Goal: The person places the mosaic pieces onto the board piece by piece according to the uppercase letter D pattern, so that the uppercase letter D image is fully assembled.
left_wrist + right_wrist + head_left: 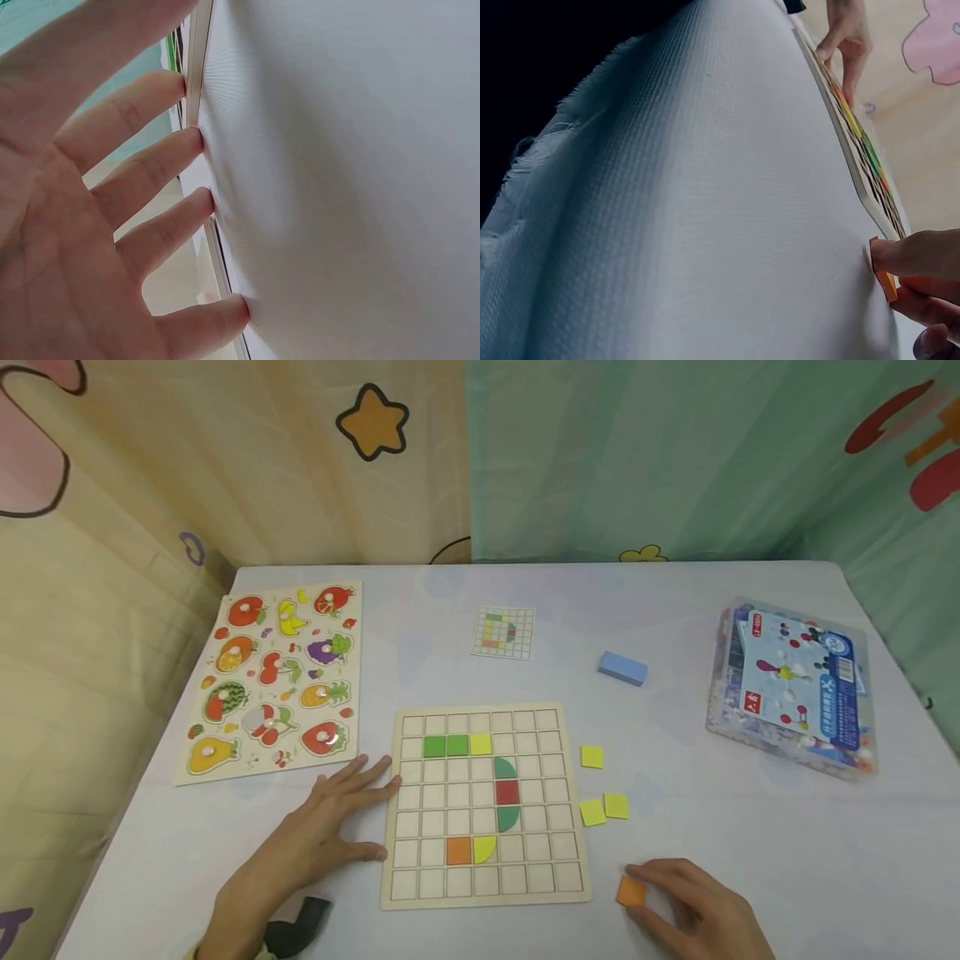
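A wooden grid board [552, 852] lies in the middle of the table. Green, yellow, red and orange pieces sit in some of its squares, among them an orange square [458, 851] and a yellow quarter-round [484, 849]. My left hand [318, 827] is spread on the table, its thumb and fingertips at the board's left edge. To the right of the board, my right hand [701, 906] pinches an orange square tile [632, 892] between thumb and finger; the right wrist view shows the tile [886, 279] tilted. Three yellow square tiles [592, 757] lie along the board's right side.
A small printed pattern card [503, 633] lies beyond the board, with a blue block [622, 668] to its right. A fruit peg puzzle [292, 610] is at the left, a clear box of parts [795, 685] at the right. Curtains stand behind the table.
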### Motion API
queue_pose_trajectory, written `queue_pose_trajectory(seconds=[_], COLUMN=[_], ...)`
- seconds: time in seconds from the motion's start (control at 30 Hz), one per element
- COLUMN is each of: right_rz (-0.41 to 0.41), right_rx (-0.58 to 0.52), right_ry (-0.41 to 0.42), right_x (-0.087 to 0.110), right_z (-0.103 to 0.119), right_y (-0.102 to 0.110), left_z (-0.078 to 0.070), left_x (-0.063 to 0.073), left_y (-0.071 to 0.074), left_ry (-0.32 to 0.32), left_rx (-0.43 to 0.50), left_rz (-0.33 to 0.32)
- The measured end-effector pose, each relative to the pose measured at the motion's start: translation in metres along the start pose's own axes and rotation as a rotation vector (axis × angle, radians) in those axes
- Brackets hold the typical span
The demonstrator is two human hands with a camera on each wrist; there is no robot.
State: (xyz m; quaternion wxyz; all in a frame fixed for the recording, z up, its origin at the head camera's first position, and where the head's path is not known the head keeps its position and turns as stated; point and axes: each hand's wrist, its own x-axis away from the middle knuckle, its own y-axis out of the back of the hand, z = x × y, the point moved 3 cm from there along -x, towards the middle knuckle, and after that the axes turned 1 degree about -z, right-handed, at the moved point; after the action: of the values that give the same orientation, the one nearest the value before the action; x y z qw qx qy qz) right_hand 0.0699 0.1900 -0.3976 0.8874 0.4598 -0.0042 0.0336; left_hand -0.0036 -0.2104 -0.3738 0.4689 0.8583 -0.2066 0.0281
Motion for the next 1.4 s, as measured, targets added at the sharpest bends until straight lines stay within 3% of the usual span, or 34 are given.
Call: queue_pose_trajectory(seconds=[0.1, 0.2, 0.67, 1.03, 1.2, 1.4], right_rz=[0.087, 0.094, -0.073, -0.025, 0.028, 0.027], right_rx=[0.035, 0.043, -0.124, -0.315, -0.381, -0.488], right_ry=[-0.092, -0.088, 0.178, 0.278, 0.373, 0.516], right_x=[0.002, 0.002, -0.010, -0.027, -0.037, -0.048], right_z=[-0.003, -0.003, -0.001, 0.014, 0.025, 0.045], right_y=[-0.001, -0.001, 0.006, -0.003, -0.014, -0.031], left_z=[0.000, 0.001, 0.001, 0.000, 0.000, 0.000], left_x=[0.000, 0.001, 0.002, 0.002, 0.001, -0.001], left_y=[0.000, 0.001, 0.000, 0.001, 0.002, 0.000], left_ry=[-0.003, 0.000, -0.005, -0.002, -0.001, -0.007], left_rx=[0.001, 0.000, -0.005, -0.010, -0.017, -0.027], left_rz=[0.002, 0.002, -0.002, -0.004, -0.003, -0.005])
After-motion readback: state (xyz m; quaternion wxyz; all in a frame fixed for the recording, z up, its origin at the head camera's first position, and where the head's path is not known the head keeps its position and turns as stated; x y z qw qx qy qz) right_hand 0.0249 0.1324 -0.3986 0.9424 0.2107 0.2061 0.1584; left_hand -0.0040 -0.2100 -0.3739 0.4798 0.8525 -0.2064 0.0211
